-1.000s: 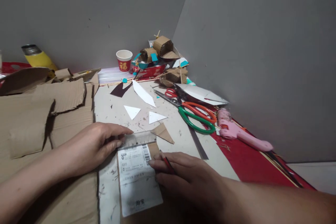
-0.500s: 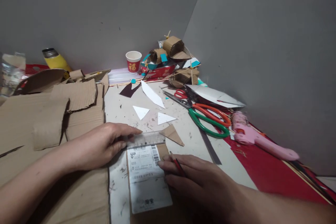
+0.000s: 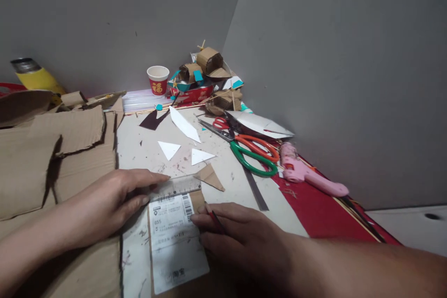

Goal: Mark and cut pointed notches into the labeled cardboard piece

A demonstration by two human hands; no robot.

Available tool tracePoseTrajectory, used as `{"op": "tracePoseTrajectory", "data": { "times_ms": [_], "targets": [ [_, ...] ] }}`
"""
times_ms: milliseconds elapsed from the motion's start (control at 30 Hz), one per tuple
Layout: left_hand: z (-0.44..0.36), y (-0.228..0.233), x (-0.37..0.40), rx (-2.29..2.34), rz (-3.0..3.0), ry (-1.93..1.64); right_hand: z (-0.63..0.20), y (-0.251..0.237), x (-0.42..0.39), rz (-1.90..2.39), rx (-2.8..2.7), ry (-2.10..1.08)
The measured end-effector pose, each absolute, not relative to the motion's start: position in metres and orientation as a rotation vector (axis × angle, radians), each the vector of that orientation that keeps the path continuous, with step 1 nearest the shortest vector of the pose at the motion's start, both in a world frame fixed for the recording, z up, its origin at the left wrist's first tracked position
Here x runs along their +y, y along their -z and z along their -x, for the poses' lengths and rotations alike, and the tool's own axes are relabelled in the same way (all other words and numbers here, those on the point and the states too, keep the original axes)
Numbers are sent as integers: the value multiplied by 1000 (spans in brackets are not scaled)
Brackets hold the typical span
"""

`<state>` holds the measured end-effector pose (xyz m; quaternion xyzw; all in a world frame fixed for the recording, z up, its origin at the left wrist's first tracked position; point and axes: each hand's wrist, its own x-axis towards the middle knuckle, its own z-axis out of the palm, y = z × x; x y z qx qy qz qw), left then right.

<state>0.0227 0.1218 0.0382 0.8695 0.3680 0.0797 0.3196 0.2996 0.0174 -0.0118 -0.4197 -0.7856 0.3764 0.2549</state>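
Note:
My left hand (image 3: pixel 120 198) is closed on the left end of a clear ruler (image 3: pixel 181 186), fingers on top and thumb below. The ruler lies across the upper edge of a brown cardboard piece (image 3: pixel 198 199) bearing a white shipping label (image 3: pixel 179 253). A slim red and black pencil or pen (image 3: pixel 216 222) sits between the fingers of my right hand (image 3: pixel 244 235), which rests on the cardboard's right side. Just beyond the ruler's right end lies a small cardboard offcut (image 3: pixel 211 177). My right hand hides the cardboard's lower right part.
White paper cutouts (image 3: pixel 185 125) lie farther back. Scissors (image 3: pixel 253 156) with green and orange handles and a pink glue gun (image 3: pixel 309 172) are at right. Stacked cardboard (image 3: pixel 26 170) fills the left. A paper cup (image 3: pixel 158 80) and cardboard models (image 3: pixel 208 63) stand at the back.
The camera view has turned to the right, so everything sits farther left in the picture. Both hands keep their places on the ruler and the cardboard.

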Motion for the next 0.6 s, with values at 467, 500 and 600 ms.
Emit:
{"op": "tracePoseTrajectory", "data": {
  "times_ms": [467,500,600],
  "targets": [
    [-22,-40,120,957,-2329,-181,-305,11,19,1090,-2233,-959],
    [-22,-39,121,959,-2326,-187,-305,12,19,1088,-2224,-966],
    [-22,-37,122,955,-2317,-210,-303,12,19,1121,-2158,-1028]
  ]
}}
